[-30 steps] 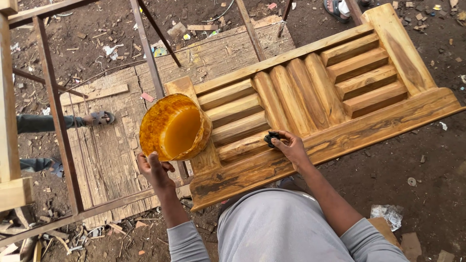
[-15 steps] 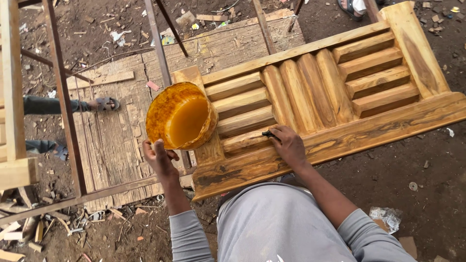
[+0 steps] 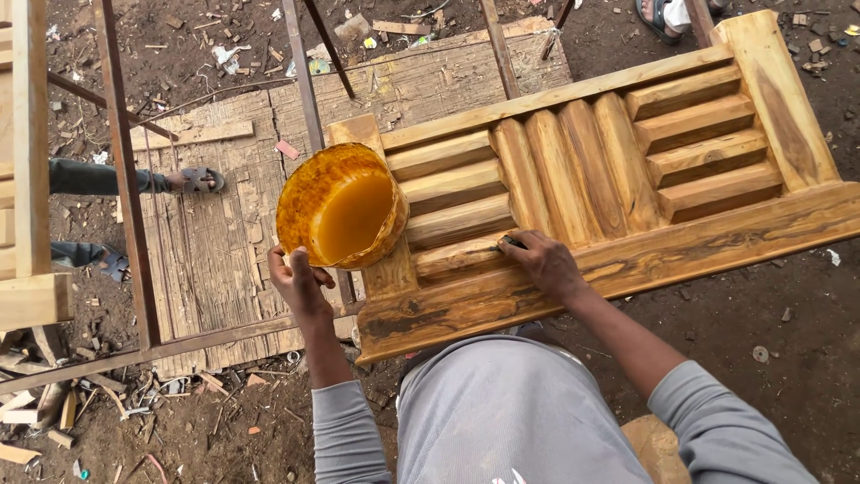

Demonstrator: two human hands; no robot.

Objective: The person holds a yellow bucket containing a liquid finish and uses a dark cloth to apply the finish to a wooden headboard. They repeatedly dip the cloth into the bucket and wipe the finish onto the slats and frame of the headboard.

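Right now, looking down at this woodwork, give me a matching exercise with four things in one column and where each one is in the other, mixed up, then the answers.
Things:
1. left hand
2. right hand
3. amber bowl
4. sandalled foot

Places:
A. on the boards at the left of the picture
B. pressed on a lower slat of the carved wooden panel
C. gripping the bowl's near rim
D. raised over the panel's left end

Pairs: 1-C, 2-B, 3-D, 4-A
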